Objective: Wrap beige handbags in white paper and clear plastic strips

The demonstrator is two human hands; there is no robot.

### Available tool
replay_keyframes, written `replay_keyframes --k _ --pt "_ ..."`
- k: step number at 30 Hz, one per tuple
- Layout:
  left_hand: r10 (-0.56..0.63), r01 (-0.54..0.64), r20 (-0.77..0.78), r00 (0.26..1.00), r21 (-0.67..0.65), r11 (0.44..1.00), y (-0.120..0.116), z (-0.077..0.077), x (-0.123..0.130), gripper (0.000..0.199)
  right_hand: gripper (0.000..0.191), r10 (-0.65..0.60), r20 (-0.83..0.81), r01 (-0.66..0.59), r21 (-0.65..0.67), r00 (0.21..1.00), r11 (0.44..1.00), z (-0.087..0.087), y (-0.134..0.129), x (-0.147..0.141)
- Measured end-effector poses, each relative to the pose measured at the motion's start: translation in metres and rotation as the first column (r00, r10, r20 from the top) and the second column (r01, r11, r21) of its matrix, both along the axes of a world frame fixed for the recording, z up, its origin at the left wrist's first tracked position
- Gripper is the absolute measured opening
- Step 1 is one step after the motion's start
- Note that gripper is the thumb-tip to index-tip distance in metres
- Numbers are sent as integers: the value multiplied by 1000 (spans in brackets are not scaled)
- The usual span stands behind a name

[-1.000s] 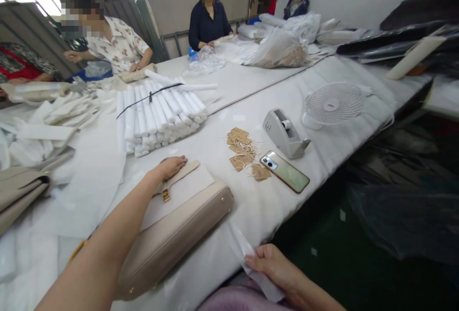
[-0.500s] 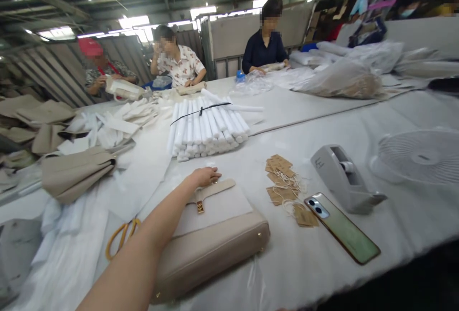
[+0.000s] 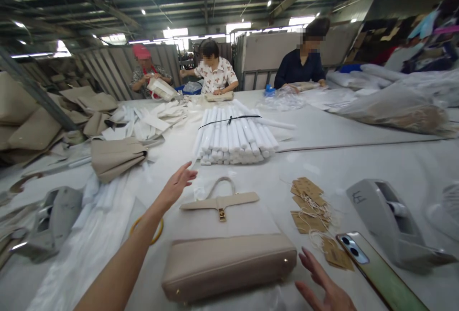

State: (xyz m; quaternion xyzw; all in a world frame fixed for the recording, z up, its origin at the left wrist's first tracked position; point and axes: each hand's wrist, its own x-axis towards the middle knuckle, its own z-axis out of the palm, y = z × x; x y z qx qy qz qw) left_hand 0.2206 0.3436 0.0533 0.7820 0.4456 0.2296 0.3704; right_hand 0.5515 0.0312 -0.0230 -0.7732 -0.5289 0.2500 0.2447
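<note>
So the left hand (image 3: 178,183) is now off the boxy beige leather-look handbag (image 3: 229,258) at six o'clock on the white-covered bench (image 3: 322,165), loosely open at the bag's eleven, right hand (image 3: 324,284) open by its four, so neither's gripping it.

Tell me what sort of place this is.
Most likely a bag factory or workshop floor: a beige handbag and a pile of stringed brown hang tags lie on a long white worktable.
</note>
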Motion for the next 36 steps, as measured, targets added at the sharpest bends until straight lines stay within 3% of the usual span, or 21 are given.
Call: replay_keyframes --k 2,3,5,7,8,10,11,14,16,19,24,27,32,36 --pt "255 -198 330 909 -197 960 -42 -5 -54 67 88 -18 -74 19 18 997 1000 -3 15 -5" --pt "372 -281 396 839 -270 921 -66 -16 -78 68 89 -7 -100 9 14 995 1000 -5 20 -9" --pt "588 -447 381 713 -399 801 -120 -51 -112 73 85 14 -114 -14 5 993 1000 -8 28 -19" --pt "702 -496 282 654 -541 679 -171 -95 -124 84 77 15 -93 -15 -5 996 1000 -7 33 -27" --pt "710 -496 269 651 -558 665 -194 -115 -121 90 73 2 -80 -3 -10 997 1000 -6 34 -29" --pt "637 -498 326 699 -417 760 -229 -144 -104 96 67 -33 -59 32 -19 998 999 -3 34 -33" --pt "612 -510 282 739 -360 781 -240 -151 -93 95 65 -48 -52 47 -22 998 999 -2 34 -34" --pt "632 -559 133 763 -355 749 -250 -144 -69 81 59 -73 -55 70 -40 996 997 -2 30 -42" --pt "660 -569 132 740 -400 718 -245 -130 -64 74 58 -88 -59 85 -52 994 995 -5 27 -47" --pt "656 -541 173 735 -433 721 -239 -114 -64 71 56 -100 -70 97 -51 993 994 -9 26 -49" --pt "661 -586 99 744 -380 716 -251 -112 -64 67 50 -14 -109 14 1 994 1000 -8 31 -43" --pt "635 -593 74 769 -286 753 -258 -108 -65 65 52 38 -104 -37 11 994 999 -3 31 -43" --pt "601 -601 96 794 -27 799 -258 -88 -78 83 74 87 -34 -83 115 996 990 14 28 -43" --pt "332 -319 -57 941 165 933 -245 -65 -90 70 78 221 125 -248 290 967 924 31 36 -36"
